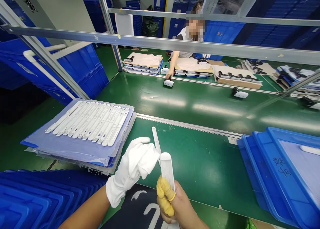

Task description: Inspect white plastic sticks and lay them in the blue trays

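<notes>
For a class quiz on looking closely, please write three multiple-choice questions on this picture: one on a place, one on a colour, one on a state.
1. Where does the row of white strips lie?
A) On blue sheets left of the hands
B) Inside the blue crate on the right
C) On the floor

2. What colour is the glove on the left hand?
A) Blue
B) White
C) Yellow

3. What is the right hand doing?
A) Lying open on the bench
B) Holding a white strip
C) Lifting a blue crate

Answers:
1. A: the strips sit on blue sheets beside the green bench top.
2. B: the cloth glove shows white.
3. B: its fingers, with yellow finger covers, close around a white strip.
</notes>
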Available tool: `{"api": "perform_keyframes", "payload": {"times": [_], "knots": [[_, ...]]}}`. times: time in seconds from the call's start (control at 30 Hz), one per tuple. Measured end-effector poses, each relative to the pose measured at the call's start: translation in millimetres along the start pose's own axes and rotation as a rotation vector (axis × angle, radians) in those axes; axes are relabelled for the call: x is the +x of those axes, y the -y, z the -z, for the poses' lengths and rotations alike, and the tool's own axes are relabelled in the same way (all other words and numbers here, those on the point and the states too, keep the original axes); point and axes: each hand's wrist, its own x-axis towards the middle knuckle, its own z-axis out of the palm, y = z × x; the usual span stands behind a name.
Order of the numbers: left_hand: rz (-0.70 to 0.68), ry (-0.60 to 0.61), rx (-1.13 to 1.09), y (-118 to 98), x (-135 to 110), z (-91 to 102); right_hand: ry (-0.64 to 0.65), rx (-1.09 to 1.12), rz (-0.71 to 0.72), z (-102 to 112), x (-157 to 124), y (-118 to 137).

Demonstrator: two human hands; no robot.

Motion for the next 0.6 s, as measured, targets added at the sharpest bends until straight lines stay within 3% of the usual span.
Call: {"api": "perform_keyframes", "payload": {"times": [0.07, 0.13, 0.33, 0.5, 0.6], "knots": [[0.201, 0.041, -0.297, -1.0, -1.4, -1.9, 0.014, -0.012, -0.009, 1.3, 0.9, 0.3], [0.313, 0.09, -0.45, 0.2, -1.7, -0.1, 0.015, -0.024, -0.017, 2.2, 0.7, 0.8], [0.062, 0.209, -0.123, 3.5, 2.3, 9.4, -0.027, -0.03, -0.024, 0.1, -1.5, 1.2], [0.135, 0.244, -0.258, 0.4, 3.0, -1.4, -0.036, -0.101, -0.081, 1.5, 7.2, -4.9], [0.084, 0.194, -0.176, 6.1, -1.3, -5.2, -0.076, -0.128, -0.066, 3.4, 11.4, -11.5]]}}
